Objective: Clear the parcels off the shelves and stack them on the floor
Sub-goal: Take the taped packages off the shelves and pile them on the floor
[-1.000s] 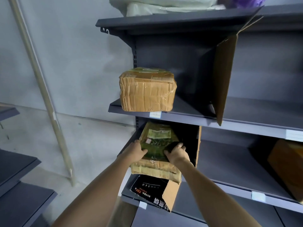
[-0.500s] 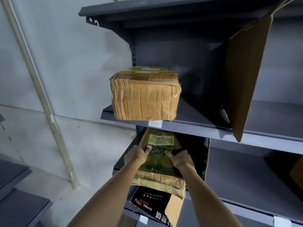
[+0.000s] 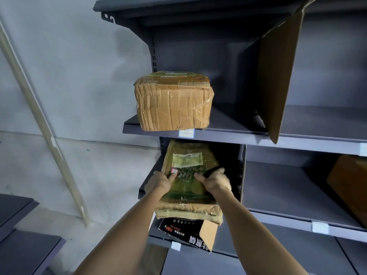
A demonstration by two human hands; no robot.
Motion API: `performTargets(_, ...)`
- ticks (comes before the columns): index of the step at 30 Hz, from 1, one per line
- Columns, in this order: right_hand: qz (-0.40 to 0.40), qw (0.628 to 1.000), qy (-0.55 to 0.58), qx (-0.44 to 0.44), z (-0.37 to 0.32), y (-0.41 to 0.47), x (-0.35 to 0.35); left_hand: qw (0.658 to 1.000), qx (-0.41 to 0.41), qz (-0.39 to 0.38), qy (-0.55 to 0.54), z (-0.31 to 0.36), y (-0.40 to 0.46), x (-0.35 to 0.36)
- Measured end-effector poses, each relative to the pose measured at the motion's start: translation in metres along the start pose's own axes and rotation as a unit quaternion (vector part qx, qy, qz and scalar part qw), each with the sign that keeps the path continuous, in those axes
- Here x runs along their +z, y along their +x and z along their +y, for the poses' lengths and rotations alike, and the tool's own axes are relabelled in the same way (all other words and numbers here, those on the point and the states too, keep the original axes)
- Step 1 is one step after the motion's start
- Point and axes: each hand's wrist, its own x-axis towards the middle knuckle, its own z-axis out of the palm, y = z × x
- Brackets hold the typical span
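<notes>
Greenish parcel [image 3: 188, 179] — tilted, perhaps overhanging shelf [image 3: 297, 221].

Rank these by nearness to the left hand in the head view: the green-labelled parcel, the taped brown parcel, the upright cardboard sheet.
1. Green-labelled parcel: in the left hand's grip, lower shelf.
2. Taped brown parcel: shelf directly above.
3. Upright cardboard sheet: upper right, farthest.

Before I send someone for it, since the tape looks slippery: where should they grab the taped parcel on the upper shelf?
Probably both short ends of the taped parcel, palms coming in from left and right. It sits upright and blocky at the shelf edge, front overhanging slightly, with open space on either side.
</notes>
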Motion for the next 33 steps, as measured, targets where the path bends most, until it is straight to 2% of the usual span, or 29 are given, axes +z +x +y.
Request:
performTargets(6,-0.01,1.0,0.0,-0.004,0.014,-0.061,0.013,0.992,-0.001,-0.096,-0.078,-0.054,-0.038,-0.018)
performTargets(11,-0.027,0.999,-0.008,-0.019,0.034,-0.126,0.034,0.983,-0.021,-0.138,-0.118,-0.105,-0.087,-0.028)
performTargets(19,-0.035,0.999,-0.039,-0.013,0.091,-0.237,0.048,0.96,-0.057,-0.246,-0.121,-0.171,-0.168,-0.02)
performTargets(23,-0.039,0.999,-0.024,0.015,0.136,-0.282,0.046,0.962,-0.02,-0.262,-0.074,-0.174,-0.217,-0.006)
performTargets(25,-0.046,0.998,-0.018,0.027,0.159,-0.3,0.039,0.97,0.017,-0.239,-0.033,-0.168,-0.241,0.003)
performTargets(29,-0.056,0.996,0.002,0.065,0.208,-0.333,0.008,0.974,0.076,-0.211,0.044,-0.133,-0.294,0.022)
performTargets(33,-0.04,0.993,0.022,0.105,0.281,-0.353,-0.034,0.97,0.119,-0.204,0.049,-0.087,-0.354,0.054)
